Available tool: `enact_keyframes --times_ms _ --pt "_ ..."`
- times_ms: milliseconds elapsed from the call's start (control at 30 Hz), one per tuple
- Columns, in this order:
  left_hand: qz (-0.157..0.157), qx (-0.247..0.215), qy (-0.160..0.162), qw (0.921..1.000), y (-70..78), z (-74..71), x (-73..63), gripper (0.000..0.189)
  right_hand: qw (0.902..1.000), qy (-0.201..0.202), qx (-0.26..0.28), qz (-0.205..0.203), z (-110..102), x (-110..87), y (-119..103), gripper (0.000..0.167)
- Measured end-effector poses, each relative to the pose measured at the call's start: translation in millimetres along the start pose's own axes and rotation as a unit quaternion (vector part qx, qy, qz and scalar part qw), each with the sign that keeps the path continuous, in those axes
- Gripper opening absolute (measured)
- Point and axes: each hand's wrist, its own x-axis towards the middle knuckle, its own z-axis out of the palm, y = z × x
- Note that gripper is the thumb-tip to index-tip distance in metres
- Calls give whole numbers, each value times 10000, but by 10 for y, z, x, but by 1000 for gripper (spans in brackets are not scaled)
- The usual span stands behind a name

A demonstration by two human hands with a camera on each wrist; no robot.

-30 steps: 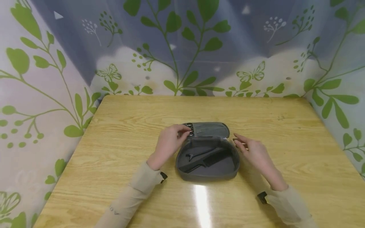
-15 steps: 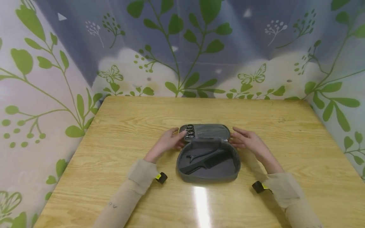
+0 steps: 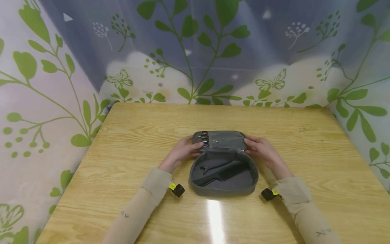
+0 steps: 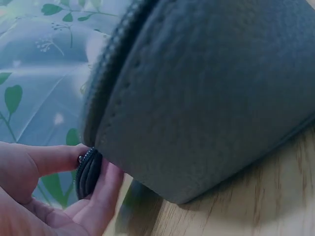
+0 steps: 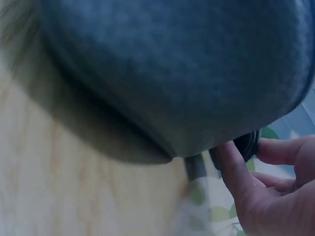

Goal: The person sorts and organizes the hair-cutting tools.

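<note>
An unzipped grey case (image 3: 224, 191) sits on the wooden table with its lid (image 3: 228, 139) folded back on the far side. Scissors (image 3: 204, 139) are tucked into the lid, their finger rings showing at its left end beside a clear pocket. A black comb (image 3: 230, 171) and a slim dark hair clip (image 3: 207, 168) lie in the base. My left hand (image 3: 181, 150) pinches the lid's left end, thumb on top and fingers beneath. At the right end, my right hand (image 3: 264, 151) pinches the lid too; in the right wrist view its fingers grip the lid edge (image 5: 247, 143).
The wooden table (image 3: 146, 128) extends around the case. Behind it hangs a leaf-patterned curtain (image 3: 170, 81), with similar printed cloth (image 3: 45, 112) on the left. Small black cameras (image 3: 178, 190) are strapped at the wrists.
My left hand has moved from the scissors' rings to the lid's left end. My right hand has come in from beside the case onto the lid's right end; both now grip it.
</note>
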Motion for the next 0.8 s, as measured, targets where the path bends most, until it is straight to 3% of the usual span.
enact_keyframes --times_ms 133,267,500,800 --pt "392 -71 90 9992 7 42 7 66 9999 25 -39 -166 -25 -32 -62 62" --pt "897 45 145 9959 -16 70 22 61 9989 98 -454 -103 -38 -28 -131 68" --pt "1396 794 321 9865 -21 57 21 55 9955 496 -798 -154 42 41 -307 72" --pt "2024 2301 441 9509 34 -51 16 47 9873 940 -890 -926 105 24 -464 58"
